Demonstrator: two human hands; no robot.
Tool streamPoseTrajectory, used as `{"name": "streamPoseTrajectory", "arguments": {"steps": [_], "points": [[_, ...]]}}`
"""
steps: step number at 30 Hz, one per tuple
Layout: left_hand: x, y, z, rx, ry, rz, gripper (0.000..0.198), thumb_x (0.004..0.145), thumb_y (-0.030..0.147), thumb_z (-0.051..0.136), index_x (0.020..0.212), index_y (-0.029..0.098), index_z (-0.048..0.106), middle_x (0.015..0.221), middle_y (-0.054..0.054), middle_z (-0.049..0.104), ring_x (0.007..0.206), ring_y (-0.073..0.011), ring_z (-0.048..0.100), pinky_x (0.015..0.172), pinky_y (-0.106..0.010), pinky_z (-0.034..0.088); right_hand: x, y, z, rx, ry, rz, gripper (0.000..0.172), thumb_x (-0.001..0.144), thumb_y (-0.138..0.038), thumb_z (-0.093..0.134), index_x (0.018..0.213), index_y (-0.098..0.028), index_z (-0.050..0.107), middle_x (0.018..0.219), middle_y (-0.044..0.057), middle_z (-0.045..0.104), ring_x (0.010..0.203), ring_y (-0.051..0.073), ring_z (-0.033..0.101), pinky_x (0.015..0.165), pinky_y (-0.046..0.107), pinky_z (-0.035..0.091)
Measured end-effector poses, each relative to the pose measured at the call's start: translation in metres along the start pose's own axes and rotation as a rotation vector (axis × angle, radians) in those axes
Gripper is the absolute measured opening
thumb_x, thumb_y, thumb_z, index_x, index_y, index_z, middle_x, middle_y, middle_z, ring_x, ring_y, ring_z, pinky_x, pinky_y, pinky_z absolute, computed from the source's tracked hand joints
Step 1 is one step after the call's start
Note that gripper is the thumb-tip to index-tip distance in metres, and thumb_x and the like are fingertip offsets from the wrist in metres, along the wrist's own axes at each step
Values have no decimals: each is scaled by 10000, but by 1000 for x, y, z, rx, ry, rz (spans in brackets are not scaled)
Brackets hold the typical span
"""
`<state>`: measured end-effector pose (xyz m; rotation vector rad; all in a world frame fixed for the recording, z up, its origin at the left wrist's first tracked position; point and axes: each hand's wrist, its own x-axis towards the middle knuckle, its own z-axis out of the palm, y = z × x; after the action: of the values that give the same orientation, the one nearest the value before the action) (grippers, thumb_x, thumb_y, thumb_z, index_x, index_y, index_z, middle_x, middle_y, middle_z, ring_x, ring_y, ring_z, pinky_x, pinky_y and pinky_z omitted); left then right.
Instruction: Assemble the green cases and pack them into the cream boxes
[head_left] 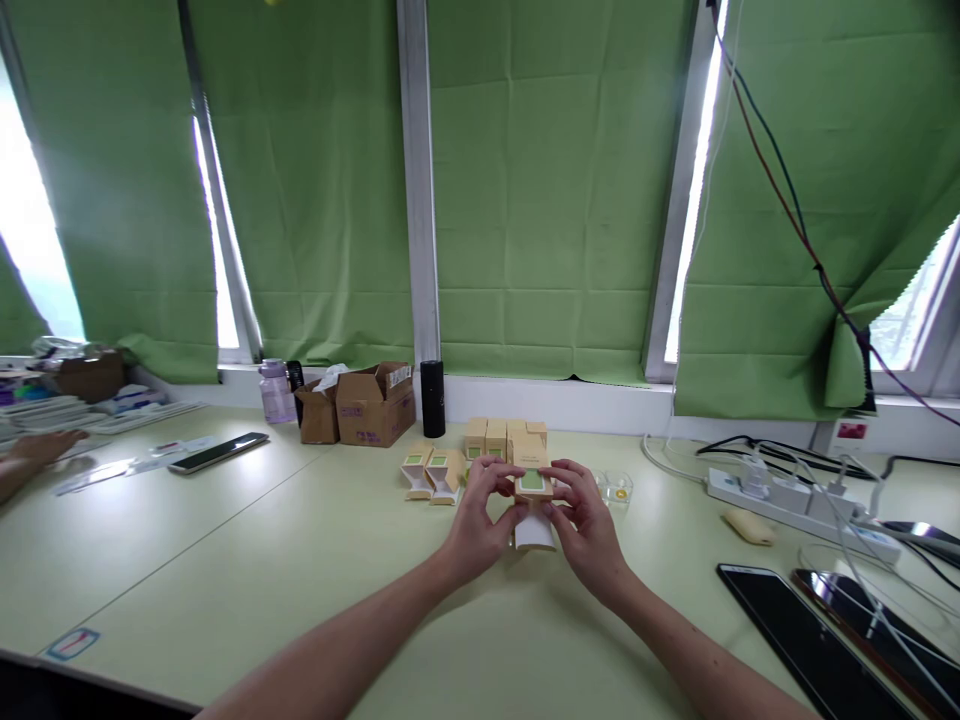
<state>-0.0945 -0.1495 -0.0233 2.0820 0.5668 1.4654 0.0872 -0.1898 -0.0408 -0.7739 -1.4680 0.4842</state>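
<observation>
Between my two hands is a small cardboard box point(532, 496), tan outside and pale inside, with a green patch showing in its face and a flap hanging down at the front. My left hand point(484, 512) pinches its left side with thumb and fingers. From the right, my right hand point(583, 515) grips the opposite side. Just left of my hands, two similar open boxes point(433, 474) stand on the table. Behind my fingers, several tan boxes point(495, 437) stand together. Beyond my right hand lies a clear plastic tray point(619, 488) with a small yellowish thing in it.
Brown cartons point(375, 405), a black cylinder point(433, 398) and a purple bottle point(277, 392) stand along the back. A phone point(219, 453) lies left. To the right are a cabled power strip point(799, 505) and a black tablet point(806, 630). Another person's hand point(41, 450) rests far left.
</observation>
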Motion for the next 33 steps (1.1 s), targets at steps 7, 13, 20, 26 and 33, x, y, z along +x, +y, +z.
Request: {"name": "streamPoseTrajectory", "arguments": {"steps": [7,13,20,26,33], "points": [[-3,5,-7,2,-136,15,527,972,463,622,1458,285,524,1366,-133,414,1162,-279,527,1057,-471,475,3,-1,-2,50,32,17,295,986,-329,609,1280,-328,637,1423,99,458,959,194,737,776,365,658],[-4,5,-9,1,-262,-19,953,823,605,761,1611,321,306,1463,-144,308,1316,-351,414,1166,-560,355,3,0,-3,62,50,27,317,982,-339,613,1299,-318,631,1437,105,465,968,195,736,762,346,658],[-5,7,-6,24,-269,-23,936,848,506,764,1611,313,257,1469,-144,295,1324,-347,397,1157,-567,356,3,-1,-2,62,49,43,323,978,-364,626,1297,-317,635,1423,99,469,958,183,725,800,346,656],[-4,6,-6,-53,-212,-34,704,941,518,652,1541,311,348,1441,-131,372,1231,-314,473,1104,-527,402,1,-1,-1,56,16,34,331,971,-372,649,1299,-331,643,1404,96,448,965,188,715,830,373,653],[-5,-5,-3,-183,-160,-108,660,938,532,657,1491,277,401,1374,-129,482,1188,-288,518,1048,-469,441,-1,-6,-5,35,-47,-13,342,1015,-414,586,1348,-347,627,1407,100,423,1011,189,672,891,379,630]]}}
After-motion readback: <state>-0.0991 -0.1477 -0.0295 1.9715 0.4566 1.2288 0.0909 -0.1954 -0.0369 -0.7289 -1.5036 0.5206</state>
